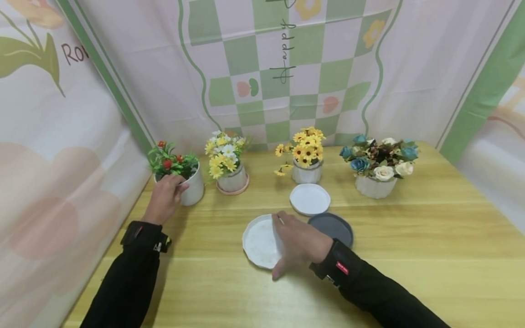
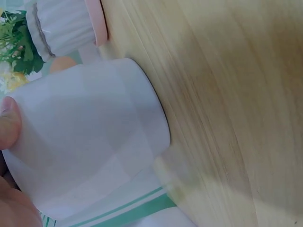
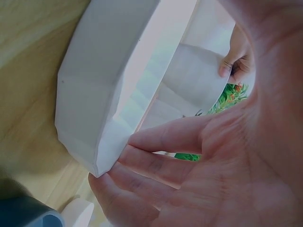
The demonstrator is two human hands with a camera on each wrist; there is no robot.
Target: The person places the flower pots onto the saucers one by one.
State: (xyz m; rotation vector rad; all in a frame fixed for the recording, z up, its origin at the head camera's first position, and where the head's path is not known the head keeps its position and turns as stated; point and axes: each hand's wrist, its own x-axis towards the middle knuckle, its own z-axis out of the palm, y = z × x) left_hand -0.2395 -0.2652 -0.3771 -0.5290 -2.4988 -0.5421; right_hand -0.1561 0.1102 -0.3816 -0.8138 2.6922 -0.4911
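My left hand [image 1: 163, 197] grips the rim of a white flowerpot [image 1: 193, 186] that holds red flowers and green leaves. In the left wrist view, the thumb [image 2: 8, 123] lies against the pot's outer wall. My right hand [image 1: 299, 241] spans the right side of a white many-sided saucer [image 1: 259, 241], its fingers at the far rim and its thumb at the near edge. The right wrist view shows the fingertips [image 3: 124, 163] against the saucer's rim [image 3: 106, 151]; the thumb tip is out of that view. A dark grey saucer [image 1: 334, 226] sits just beyond the right wrist.
Farther back lies a smaller white saucer [image 1: 309, 199]. Three potted plants stand along the back: yellow-and-white flowers [image 1: 231, 177] on a pink saucer [image 1: 238, 191], yellow daisies [image 1: 306, 168], and blue-and-cream roses [image 1: 376, 182]. Printed cloths [image 1: 164, 68] hang behind and beside the wooden table [image 1: 410, 255].
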